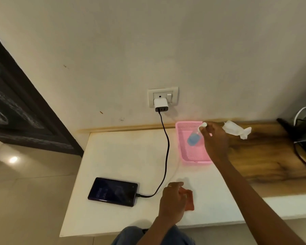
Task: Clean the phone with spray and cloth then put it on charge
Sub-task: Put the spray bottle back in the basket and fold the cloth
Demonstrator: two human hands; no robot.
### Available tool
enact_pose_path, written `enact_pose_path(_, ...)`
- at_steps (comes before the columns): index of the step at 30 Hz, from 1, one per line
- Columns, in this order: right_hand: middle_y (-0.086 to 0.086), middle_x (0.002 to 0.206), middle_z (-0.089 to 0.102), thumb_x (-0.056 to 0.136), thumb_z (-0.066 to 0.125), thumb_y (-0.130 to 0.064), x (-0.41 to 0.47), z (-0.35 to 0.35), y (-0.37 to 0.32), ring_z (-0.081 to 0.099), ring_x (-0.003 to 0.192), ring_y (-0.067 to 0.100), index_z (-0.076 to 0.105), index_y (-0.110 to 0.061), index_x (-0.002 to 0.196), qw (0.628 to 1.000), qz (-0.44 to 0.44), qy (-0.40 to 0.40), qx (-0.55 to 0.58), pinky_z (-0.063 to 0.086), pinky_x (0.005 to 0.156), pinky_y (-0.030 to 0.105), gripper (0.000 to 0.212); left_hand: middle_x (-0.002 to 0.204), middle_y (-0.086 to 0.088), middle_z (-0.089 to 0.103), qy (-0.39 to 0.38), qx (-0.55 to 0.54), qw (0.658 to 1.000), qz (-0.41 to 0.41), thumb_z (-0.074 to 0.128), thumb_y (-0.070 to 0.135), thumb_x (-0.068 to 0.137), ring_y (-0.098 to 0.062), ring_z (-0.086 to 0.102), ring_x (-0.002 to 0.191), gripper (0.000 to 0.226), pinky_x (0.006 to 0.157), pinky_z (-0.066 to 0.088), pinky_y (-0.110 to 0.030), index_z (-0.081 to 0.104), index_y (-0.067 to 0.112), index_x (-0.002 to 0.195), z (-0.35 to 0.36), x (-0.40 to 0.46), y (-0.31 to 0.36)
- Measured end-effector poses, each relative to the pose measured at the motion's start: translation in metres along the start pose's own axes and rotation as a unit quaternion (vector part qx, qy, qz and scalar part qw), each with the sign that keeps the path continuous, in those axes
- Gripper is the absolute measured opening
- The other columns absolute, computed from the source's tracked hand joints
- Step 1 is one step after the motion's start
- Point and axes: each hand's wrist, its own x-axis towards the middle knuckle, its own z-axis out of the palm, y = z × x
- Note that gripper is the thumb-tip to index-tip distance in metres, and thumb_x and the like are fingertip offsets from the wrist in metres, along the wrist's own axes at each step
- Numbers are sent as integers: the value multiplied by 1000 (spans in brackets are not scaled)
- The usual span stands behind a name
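Your phone [112, 191] lies flat near the left front of the white surface [124, 151], dark screen faintly lit, with the black cable [167, 152] plugged into its right end and running up to the white charger [161, 104] in the wall socket [163, 96]. Your left hand [172, 202] rests over the red cloth [189, 200], fingers loosely curled on it. Further right, your right hand [215, 140] pinches the white cap of the blue spray bottle [193, 137] over the pink basket [189, 154], with a crumpled tissue [237, 129] beyond on the wood.
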Motion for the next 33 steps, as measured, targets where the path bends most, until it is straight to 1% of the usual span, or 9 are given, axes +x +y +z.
enact_pose_path(5,15,103,68,95,52,-16,32,25,16,60,90,25,63,-1,107,998,-19,-41,-37,41,77,27,22,143,3,42,-11,102,995,0,45,22,93,-17,37,128,46,103,37,-27,40,23,138,5,16,-13)
enact_pose_path(6,16,104,67,96,50,-16,38,30,20,60,94,28,62,-1,108,998,-17,-48,-42,41,79,28,22,143,2,41,-16,119,993,-5,45,24,94,-18,35,129,46,103,37,-28,39,22,139,6,18,-16)
enact_pose_path(11,12,112,62,96,46,-19,60,45,37,57,103,28,55,-10,118,990,39,-124,-55,40,81,29,26,141,2,43,-8,152,988,-20,52,33,92,-16,35,131,49,105,37,-30,38,26,139,11,19,-30)
enact_pose_path(16,11,110,62,95,45,-22,68,57,48,58,102,29,55,-12,116,987,71,-119,-80,39,78,29,25,139,3,43,13,176,984,-11,57,34,89,-16,37,129,50,104,37,-30,41,27,135,14,19,-33)
enact_pose_path(20,12,116,59,93,47,-18,70,61,50,56,105,29,50,-11,124,986,68,-137,-66,39,79,28,31,139,3,40,-3,189,982,2,63,34,85,-18,35,129,53,104,35,-32,41,29,133,15,19,-35)
enact_pose_path(27,22,124,56,96,46,-9,70,62,55,53,115,35,46,4,127,983,94,-137,-77,43,101,39,33,129,4,47,13,185,983,-7,66,32,82,-16,41,121,45,97,39,-31,47,30,123,17,19,-37)
enact_pose_path(29,16,127,54,95,46,-7,66,58,56,52,116,31,41,-3,132,981,127,-136,-46,44,98,35,38,126,3,49,14,189,982,-17,66,34,83,-16,43,119,41,95,40,-29,49,28,120,17,20,-38)
enact_pose_path(31,11,123,54,92,48,-5,56,52,54,53,111,26,41,-10,132,983,141,-116,-23,42,87,28,41,124,1,50,8,199,980,-28,64,36,84,-17,44,117,38,93,41,-29,50,26,118,17,20,-39)
enact_pose_path(33,13,120,57,93,52,-8,42,46,49,55,109,26,46,-5,126,990,120,-74,-23,40,84,22,34,121,1,52,6,198,980,-31,62,37,86,-17,45,116,32,91,42,-29,54,25,114,18,19,-39)
